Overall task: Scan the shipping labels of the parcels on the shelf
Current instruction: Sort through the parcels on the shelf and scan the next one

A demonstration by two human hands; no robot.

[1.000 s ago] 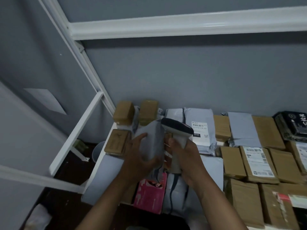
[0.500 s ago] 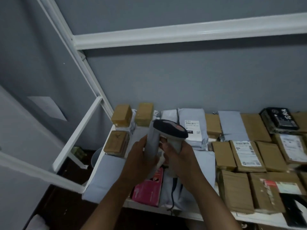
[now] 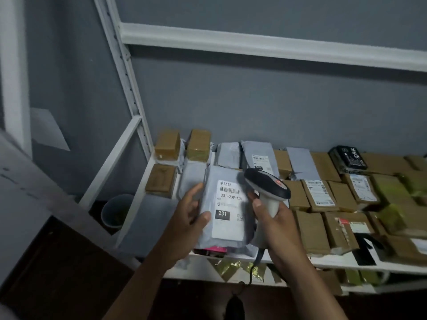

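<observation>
Here the shelf [image 3: 300, 262] carries brown boxes [image 3: 318, 197]. At its front left the left hand [image 3: 191, 218] grips a grey bag [image 3: 227, 209], label [image 3: 228, 209] up. Just right, the right hand [image 3: 275, 218] clasps a scanner [image 3: 268, 188].

Head view, downward onto near shelf [image 3: 346, 262]

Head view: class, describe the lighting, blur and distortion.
Head view: dim, flat light; the shelf rail bows from wide-angle distortion; the label on the grey parcel reads sharply, while the left hand and far boxes are soft.
</observation>
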